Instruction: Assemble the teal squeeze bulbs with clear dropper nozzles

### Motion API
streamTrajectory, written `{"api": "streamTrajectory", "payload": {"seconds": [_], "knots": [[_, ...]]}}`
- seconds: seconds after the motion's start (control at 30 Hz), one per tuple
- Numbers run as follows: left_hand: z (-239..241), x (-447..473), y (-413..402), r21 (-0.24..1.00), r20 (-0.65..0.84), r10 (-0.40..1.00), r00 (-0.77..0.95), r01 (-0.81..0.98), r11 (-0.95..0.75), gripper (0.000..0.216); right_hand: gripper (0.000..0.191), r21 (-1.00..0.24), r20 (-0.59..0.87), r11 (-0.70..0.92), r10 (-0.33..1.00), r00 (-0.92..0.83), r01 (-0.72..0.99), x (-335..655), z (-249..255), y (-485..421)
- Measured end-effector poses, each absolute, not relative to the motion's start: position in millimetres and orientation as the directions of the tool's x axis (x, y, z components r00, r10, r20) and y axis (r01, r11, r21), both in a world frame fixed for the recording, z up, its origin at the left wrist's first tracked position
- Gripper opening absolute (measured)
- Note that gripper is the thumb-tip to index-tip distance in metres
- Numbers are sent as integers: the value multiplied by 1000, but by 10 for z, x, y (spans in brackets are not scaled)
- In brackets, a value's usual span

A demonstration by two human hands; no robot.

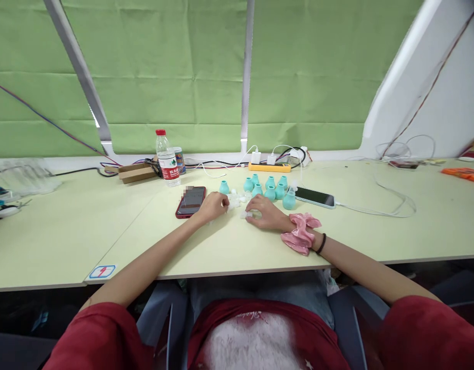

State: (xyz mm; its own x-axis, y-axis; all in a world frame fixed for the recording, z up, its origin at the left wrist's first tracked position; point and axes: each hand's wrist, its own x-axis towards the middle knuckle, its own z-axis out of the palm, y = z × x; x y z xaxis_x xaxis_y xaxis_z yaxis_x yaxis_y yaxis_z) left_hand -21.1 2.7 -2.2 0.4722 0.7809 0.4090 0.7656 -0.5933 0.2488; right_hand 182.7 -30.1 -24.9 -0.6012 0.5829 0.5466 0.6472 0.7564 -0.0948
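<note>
From the head view we see small clear plastic pieces, a whitish, glossy heap on the table between our hands. Our left hand curls against the heap and our right hand bends over one piece; we cannot tell whether either grips. Behind them the teal bulbs cluster, their contents hidden. A red-capped water bottle stands upright.

Pieces lie on the table between the left hand and right hand. A phone lies just left of them. Bulbs stand just behind, with a second phone right of those. A bottle and strip stand farther back.
</note>
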Motion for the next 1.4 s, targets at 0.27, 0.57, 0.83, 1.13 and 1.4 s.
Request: {"api": "streamTrajectory", "payload": {"seconds": [0.27, 0.57, 0.83, 1.13, 1.4], "knots": [[-55, -96, -107, 647, 366, 739, 566, 415, -639, 18, 19, -104, 469, 770, 596, -652, 629, 1819, -225, -324], [-58, -45, -179, 667, 419, 736, 532, 369, -647, 17, 21, -106, 428, 780, 595, -680, 616, 1823, -220, -328], [-45, -26, -219, 509, 489, 647, 584, 412, -756, 16, 25, -94, 412, 797, 576, -706, 596, 1814, -226, -331], [-19, -42, -222, 504, 454, 654, 605, 431, -748, 20, 28, -115, 398, 786, 597, -697, 608, 1810, -240, -297], [-91, -79, -109, 664, 395, 726, 562, 371, -649, 31, 26, -129, 397, 787, 598, -696, 603, 1827, -256, -287]]}}
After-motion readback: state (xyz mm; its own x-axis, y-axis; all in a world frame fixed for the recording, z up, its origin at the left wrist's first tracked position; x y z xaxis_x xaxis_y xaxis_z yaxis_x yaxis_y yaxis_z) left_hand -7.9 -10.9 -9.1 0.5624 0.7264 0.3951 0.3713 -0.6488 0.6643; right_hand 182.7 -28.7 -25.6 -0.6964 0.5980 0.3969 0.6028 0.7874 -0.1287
